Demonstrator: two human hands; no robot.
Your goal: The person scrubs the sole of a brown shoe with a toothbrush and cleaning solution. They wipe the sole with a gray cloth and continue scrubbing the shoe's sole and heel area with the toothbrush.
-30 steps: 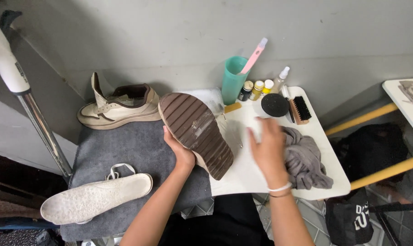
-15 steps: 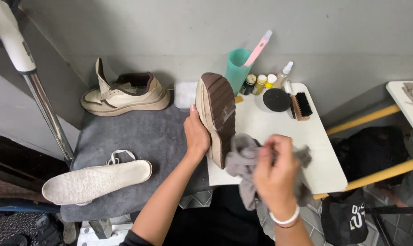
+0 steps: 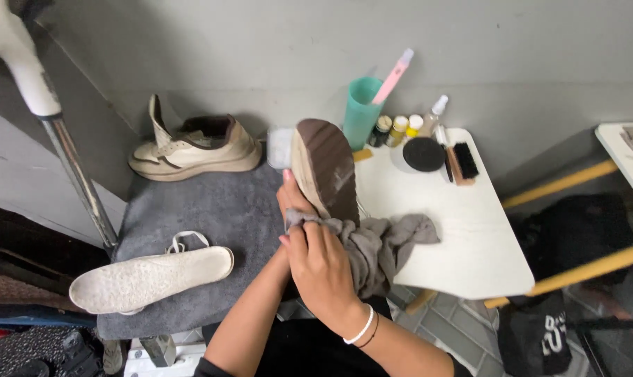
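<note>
Clamping the sole-up shoe (image 3: 323, 171), toe pointing away, left hand (image 3: 292, 202); right hand (image 3: 320, 262) clutches cloth (image 3: 383, 244).

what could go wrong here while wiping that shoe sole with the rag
The shoe is tipped on edge, steadied only by the left hand, so it might slip. The grey cloth in the right hand trails over the white table; a wide swipe might reach the small bottles and green cup behind.
</note>
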